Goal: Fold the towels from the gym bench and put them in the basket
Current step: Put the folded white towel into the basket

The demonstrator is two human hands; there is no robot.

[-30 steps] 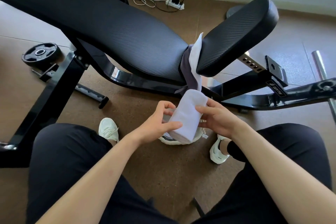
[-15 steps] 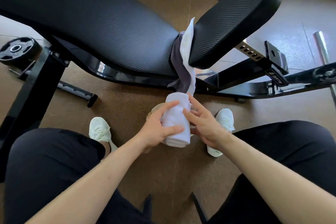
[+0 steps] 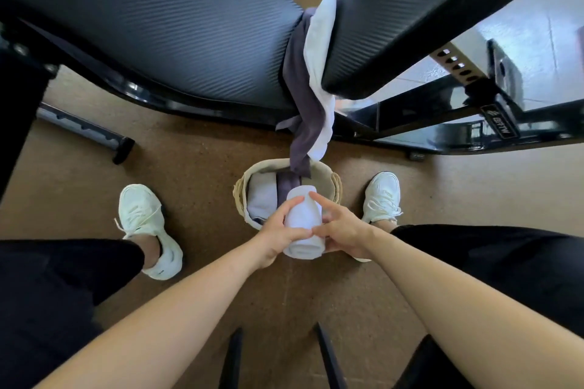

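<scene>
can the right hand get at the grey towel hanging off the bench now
Not yet, probably: right hand and left hand both hold the folded white towel over the basket. The grey towel hangs just beyond, nothing between, so the way looks free once it lets go.

A single wide-angle camera on the person's head looks steeply down, almost straight at the floor (image 3: 196, 161) between the white shoes (image 3: 142, 215). It is close: the gym bench (image 3: 189, 25) fills the top of the frame, bowed by the lens, and black-trousered knees fill the lower corners. Both forearms enter from the bottom edge, and the left hand (image 3: 278, 237) and right hand (image 3: 343, 230) meet round a rolled white towel (image 3: 301, 224) near centre, over the basket (image 3: 331, 186).
</scene>
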